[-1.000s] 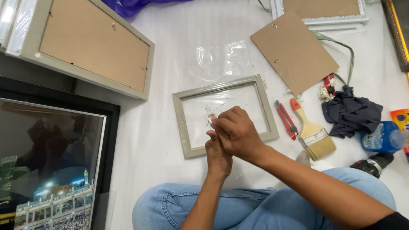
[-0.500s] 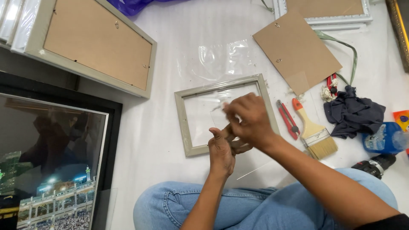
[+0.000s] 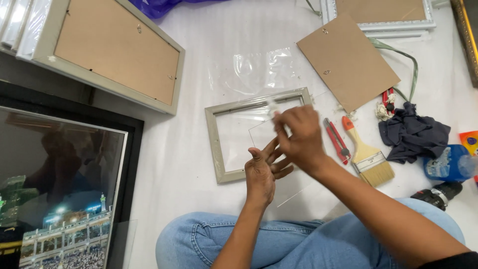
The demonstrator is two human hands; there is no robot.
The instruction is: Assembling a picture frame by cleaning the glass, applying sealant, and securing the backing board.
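Seated on the floor, legs in blue jeans [image 3: 279, 239] crossed under me. My left hand [image 3: 263, 172] is held up flat, its fingers [image 3: 271, 149] spread open and supporting a clear glass pane [image 3: 294, 184] from beneath; the pane's edges show faintly, one corner over the frame, the lower edge running toward my knee. My right hand [image 3: 298, 135] sits on top of the pane, its fingers closed around a small whitish wad [image 3: 272, 105]; what the wad is made of I cannot tell.

Just behind the hands: small grey-green frame [image 3: 215, 134], empty, lying flat on the white floor covering [image 3: 169, 164]. A clear plastic sheet [image 3: 259, 69] lies beyond it.

Right of the frame, side by side: red utility knife [image 3: 337, 141], paintbrush [image 3: 367, 158]. Further right: dark cloth [image 3: 411, 134], blue bottle [image 3: 448, 163]. Brown backing board [image 3: 346, 60] above them. Larger frame [image 3: 114, 55] face down at upper left.
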